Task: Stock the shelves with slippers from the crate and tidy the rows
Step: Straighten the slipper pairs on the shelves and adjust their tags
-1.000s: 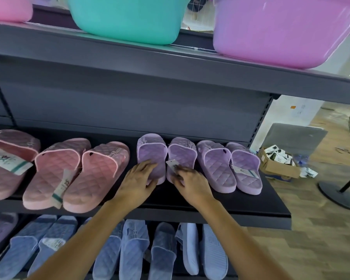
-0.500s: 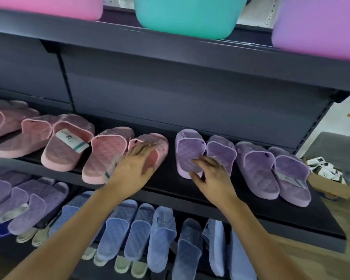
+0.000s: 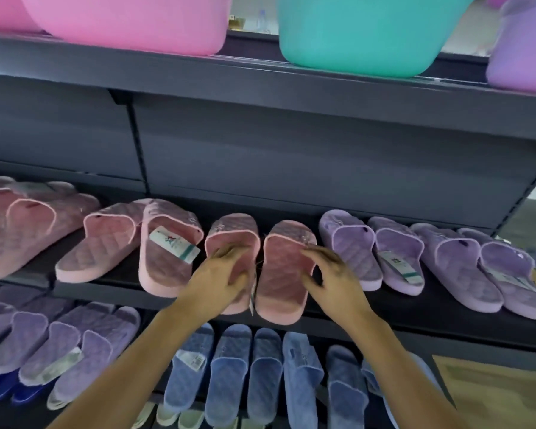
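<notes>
A pair of pink quilted slippers stands in the middle of the dark shelf point(image 3: 446, 314). My left hand point(image 3: 217, 280) rests with fairly straight fingers on the insole of the left pink slipper point(image 3: 232, 233). My right hand point(image 3: 334, 277) touches the right side of the right pink slipper point(image 3: 279, 274), fingers by the strap and thumb on the insole. A paper tag hangs between the two slippers. More pink slippers point(image 3: 167, 243) lie to the left. Purple slippers point(image 3: 353, 249) line up to the right.
On the top shelf sit a pink basin point(image 3: 130, 23), a teal basin point(image 3: 362, 32) and a purple basin point(image 3: 523, 57). The shelf below holds blue slippers point(image 3: 229, 363) and purple slippers point(image 3: 75, 342). Wooden floor shows at the lower right.
My right hand left the purple slipper and went left onto the right pink slipper. My left hand shifted to the left pink slipper. The view swung left.
</notes>
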{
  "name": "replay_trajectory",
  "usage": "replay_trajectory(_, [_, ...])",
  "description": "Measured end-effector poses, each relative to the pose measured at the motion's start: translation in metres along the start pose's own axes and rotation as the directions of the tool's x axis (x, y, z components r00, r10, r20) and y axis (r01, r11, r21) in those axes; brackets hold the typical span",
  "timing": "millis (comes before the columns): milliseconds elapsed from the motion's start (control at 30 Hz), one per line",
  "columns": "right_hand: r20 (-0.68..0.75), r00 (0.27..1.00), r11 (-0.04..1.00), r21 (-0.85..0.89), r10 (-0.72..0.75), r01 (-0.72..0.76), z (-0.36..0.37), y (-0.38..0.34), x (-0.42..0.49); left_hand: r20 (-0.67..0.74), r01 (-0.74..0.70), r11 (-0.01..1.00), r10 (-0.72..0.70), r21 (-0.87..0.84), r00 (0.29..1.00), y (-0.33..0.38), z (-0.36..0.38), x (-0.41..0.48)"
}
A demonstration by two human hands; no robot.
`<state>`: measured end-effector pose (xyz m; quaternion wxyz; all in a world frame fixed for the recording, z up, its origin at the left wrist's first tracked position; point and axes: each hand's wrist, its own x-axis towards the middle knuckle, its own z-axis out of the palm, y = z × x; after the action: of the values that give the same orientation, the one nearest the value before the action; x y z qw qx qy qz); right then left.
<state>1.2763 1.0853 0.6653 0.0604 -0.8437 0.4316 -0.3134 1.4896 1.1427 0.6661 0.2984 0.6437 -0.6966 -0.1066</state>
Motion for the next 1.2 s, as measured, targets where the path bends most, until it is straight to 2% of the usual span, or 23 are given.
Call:
replay_trajectory(167, [-0.034,0.994,0.994,-0.019,0.104,-0.104,0.014,-0.02,-0.007,0.078,-0.068,0.993,0.075,-0.093,0.994,-0.015,-0.004,0.004])
replay_trajectory(267, [-0.031,0.987,0.987,-0.039,0.155,-0.156,0.017,-0.03,-0.013,0.09,-0.059,0.991,0.069,-0.117,0.993,-0.012,-0.004,0.008])
replay_trajectory(400, [0.017,0.977,0.976,-0.051,0.214,-0.213,0.019,-0.039,-0.016,0.186,-0.066,0.996,0.054,0.055,0.981,0.0,-0.001,0.014])
replay_trajectory(500, [0.073,0.964,0.966,-0.068,0.256,-0.251,0.022,-0.04,-0.016,0.174,-0.072,0.992,0.054,0.102,0.983,0.005,0.001,0.017])
replay_trajectory(633, [0.076,0.963,0.963,-0.096,0.259,-0.251,0.025,-0.041,-0.016,0.163,-0.001,1.0,0.006,-0.026,0.987,0.005,0.006,0.02])
replay_trajectory(800, [0.086,0.963,0.964,-0.097,0.255,-0.246,0.026,-0.041,-0.015,0.065,0.034,0.993,-0.026,-0.114,0.998,0.004,-0.001,0.022])
replay_trajectory(933, [0.092,0.963,0.965,-0.091,0.253,-0.245,0.024,-0.042,-0.01,0.018,0.129,0.971,-0.128,-0.203,0.992,-0.008,-0.016,0.032])
replay_trajectory(1000, [0.101,0.961,0.965,-0.089,0.256,-0.247,0.024,-0.042,-0.008,0.032,0.179,0.972,-0.176,-0.155,0.984,-0.02,-0.022,0.033])
replay_trajectory(1067, [0.116,0.961,0.966,-0.093,0.252,-0.242,0.024,-0.042,-0.007,0.064,0.18,0.983,-0.178,-0.029,0.982,-0.032,-0.021,0.029])
replay_trajectory(1167, [0.129,0.959,0.966,-0.083,0.253,-0.244,0.026,-0.04,-0.007,0.017,0.023,0.975,-0.028,0.219,0.999,-0.037,-0.011,0.018])
replay_trajectory(1200, [0.132,0.959,0.967,-0.082,0.251,-0.242,0.027,-0.038,-0.008,0.0,-0.036,0.97,0.037,0.242,0.999,-0.038,-0.008,0.016])
